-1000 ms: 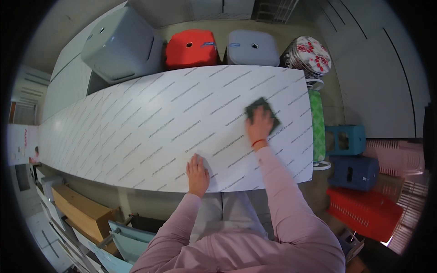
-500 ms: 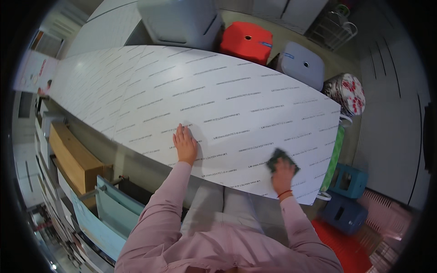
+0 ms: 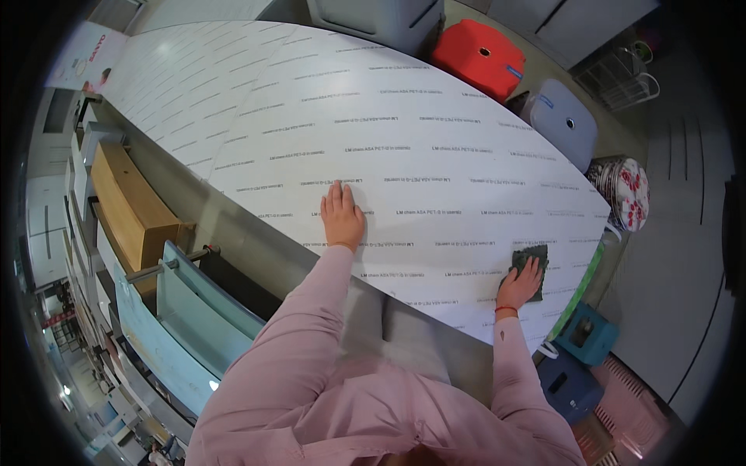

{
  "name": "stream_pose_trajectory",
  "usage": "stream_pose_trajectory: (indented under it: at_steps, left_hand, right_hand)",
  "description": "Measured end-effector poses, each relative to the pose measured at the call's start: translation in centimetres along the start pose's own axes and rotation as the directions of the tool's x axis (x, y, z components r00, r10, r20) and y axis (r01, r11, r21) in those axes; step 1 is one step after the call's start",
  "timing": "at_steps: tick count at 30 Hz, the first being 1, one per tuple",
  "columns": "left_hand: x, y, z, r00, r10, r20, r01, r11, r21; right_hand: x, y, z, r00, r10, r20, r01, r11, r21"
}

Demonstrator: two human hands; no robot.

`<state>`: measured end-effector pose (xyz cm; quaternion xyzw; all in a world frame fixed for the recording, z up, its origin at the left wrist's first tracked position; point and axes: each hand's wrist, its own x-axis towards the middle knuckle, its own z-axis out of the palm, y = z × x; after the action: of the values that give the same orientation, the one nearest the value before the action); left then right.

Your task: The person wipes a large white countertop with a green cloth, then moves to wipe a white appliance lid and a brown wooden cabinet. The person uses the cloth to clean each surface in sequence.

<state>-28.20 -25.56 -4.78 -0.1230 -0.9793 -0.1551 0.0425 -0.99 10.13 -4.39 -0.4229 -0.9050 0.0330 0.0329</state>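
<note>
A long white tabletop or panel [image 3: 420, 167], covered in film with rows of small print, stretches out in front of me. My left hand [image 3: 342, 220] lies flat on it near the front edge, fingers stretched out and holding nothing. Toward the right end, my right hand [image 3: 517, 289] presses a dark green cloth [image 3: 531, 255] against the surface. Its fingers lie over the cloth and cover part of it.
Behind the far edge stand a grey bin [image 3: 381, 19], a red stool [image 3: 478, 58] and a grey-blue stool [image 3: 561, 120]. Flower-patterned round seats [image 3: 628, 194] are at the right. Teal [image 3: 587, 334] and blue [image 3: 573, 384] stools sit below the right end. Wooden boxes [image 3: 136, 210] and light-blue panels [image 3: 194, 311] are at the left.
The right hand and cloth have slid to the right, closer to the panel's right end. My left hand stays at about the same spot on the panel. The whole view has shifted slightly.
</note>
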Motion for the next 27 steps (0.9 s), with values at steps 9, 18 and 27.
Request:
stream_pose_trajectory:
  at_steps: [9,18,27]
  left_hand:
    - [0.0,-0.2,0.4,1.0,-0.022,0.008,0.021,1.0,0.019]
    - [0.3,-0.8,0.0,0.997,-0.027,0.068,0.027,1.0,-0.01]
    - [1.5,-3.3,-4.6,0.984,0.103,0.144,-0.026,0.89,-0.455]
  right_hand:
    - [-0.2,0.4,0.3,0.999,-0.027,-0.032,0.027,1.0,-0.005]
    - [0.0,0.4,1.0,0.991,-0.07,-0.114,0.069,0.998,-0.013]
    - [-1.9,-7.7,2.4,0.933,0.292,-0.21,-0.314,0.946,-0.078]
